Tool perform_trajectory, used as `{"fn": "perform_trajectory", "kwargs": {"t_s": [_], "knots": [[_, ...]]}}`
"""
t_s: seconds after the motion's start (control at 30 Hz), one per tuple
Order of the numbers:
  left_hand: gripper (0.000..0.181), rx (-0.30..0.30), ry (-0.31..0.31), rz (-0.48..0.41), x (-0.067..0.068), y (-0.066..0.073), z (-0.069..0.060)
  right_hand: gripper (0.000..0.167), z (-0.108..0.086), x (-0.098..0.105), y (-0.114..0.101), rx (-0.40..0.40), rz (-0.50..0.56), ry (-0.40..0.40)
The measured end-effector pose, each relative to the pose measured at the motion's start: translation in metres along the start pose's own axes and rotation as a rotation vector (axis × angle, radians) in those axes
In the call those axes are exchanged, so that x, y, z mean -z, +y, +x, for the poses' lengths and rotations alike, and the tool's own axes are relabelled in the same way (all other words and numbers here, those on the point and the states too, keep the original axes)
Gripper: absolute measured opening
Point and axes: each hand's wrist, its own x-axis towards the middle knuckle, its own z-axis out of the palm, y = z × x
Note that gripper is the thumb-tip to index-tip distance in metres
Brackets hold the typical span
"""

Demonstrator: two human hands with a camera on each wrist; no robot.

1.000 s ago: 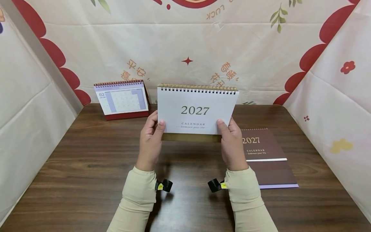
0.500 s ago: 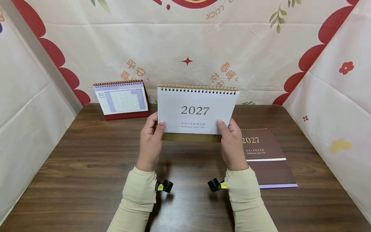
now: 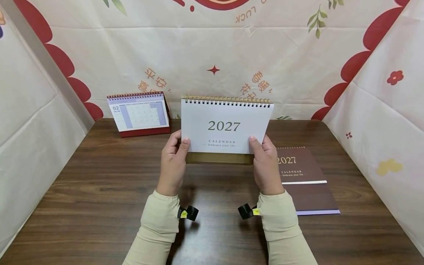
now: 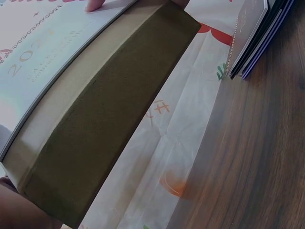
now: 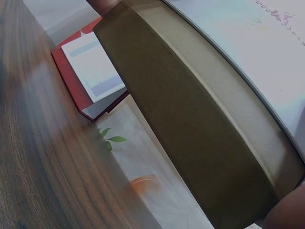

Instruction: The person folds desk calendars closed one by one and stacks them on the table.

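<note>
A white spiral-bound desk calendar (image 3: 225, 114) printed "2027" hangs upright above the table, its gold coil along the top. At its lower left corner my left hand (image 3: 173, 165) grips it, thumb on the front page, other fingers at the side and behind. My right hand (image 3: 267, 167) grips the lower right corner the same way. Both wrist views look at the underside: the folded olive-brown base (image 4: 109, 109) spans the left wrist view, and the same base (image 5: 186, 119) crosses the right wrist view. Fingers behind the calendar are mostly hidden.
On the wooden table (image 3: 99, 206), a red desk calendar (image 3: 140, 114) stands at the back left, showing an "02" page. A brown 2027 calendar (image 3: 311, 198) lies to the right, partly covered by my right arm. Printed cloth (image 3: 212, 48) walls the back and sides.
The white calendar and both hands shift very slightly to the right in the head view. The grip stays the same, and the other calendars stay in place.
</note>
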Motion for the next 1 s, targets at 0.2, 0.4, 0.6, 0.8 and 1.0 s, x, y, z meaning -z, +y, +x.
{"fn": "perform_trajectory", "kwargs": {"t_s": [0.2,0.4,0.6,0.8,1.0], "knots": [[0.028,0.015,0.01,-0.008,-0.0003,0.0008,-0.0003,0.032,0.0011,-0.0003,0.0003,0.003,0.006,0.001],[0.028,0.031,0.019,-0.019,-0.001,0.0008,-0.0005,0.031,0.0008,-0.0011,0.0,0.003,0.024,0.017],[0.028,0.039,0.022,-0.041,-0.0022,0.0011,-0.0011,0.018,0.0013,-0.0013,0.0007,0.037,0.079,0.058],[0.027,0.037,0.034,-0.065,-0.0042,0.0015,-0.001,0.014,0.003,-0.003,0.0013,0.082,0.132,0.088],[0.027,0.032,0.038,-0.074,-0.005,0.0016,-0.0008,0.03,0.0044,-0.0027,0.0001,0.092,0.152,0.077]]}}
